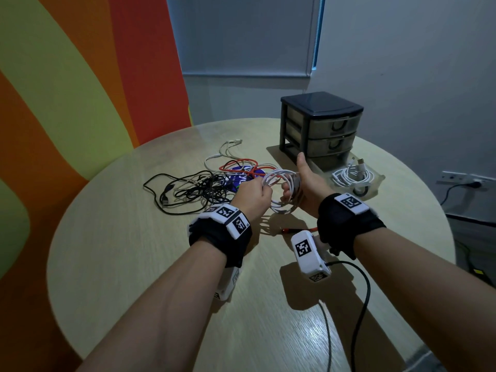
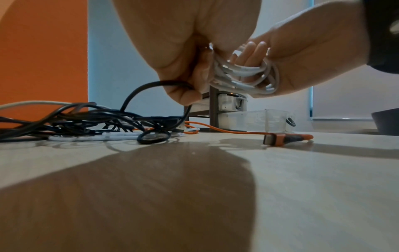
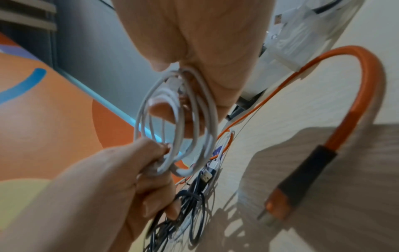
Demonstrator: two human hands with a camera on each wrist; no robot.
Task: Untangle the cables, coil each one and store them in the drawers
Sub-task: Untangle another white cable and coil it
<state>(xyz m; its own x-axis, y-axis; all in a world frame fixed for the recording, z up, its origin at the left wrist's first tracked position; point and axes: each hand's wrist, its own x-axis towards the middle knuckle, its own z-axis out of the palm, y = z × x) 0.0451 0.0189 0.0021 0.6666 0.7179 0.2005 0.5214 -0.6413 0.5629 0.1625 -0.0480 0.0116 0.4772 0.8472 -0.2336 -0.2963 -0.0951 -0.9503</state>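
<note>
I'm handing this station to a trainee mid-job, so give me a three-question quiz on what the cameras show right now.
1. True or false: all three drawers of the drawer unit are pushed in.
2. Which cable's plug lies on the table below the hands? A white, B orange, C black.
3. Fill in: the white cable coil is looped round the fingers of the ___ hand.

Key:
1. False. The bottom drawer is out and holds a coiled white cable.
2. B, the orange cable.
3. Right hand; the left hand pinches the coil's other side.
</note>
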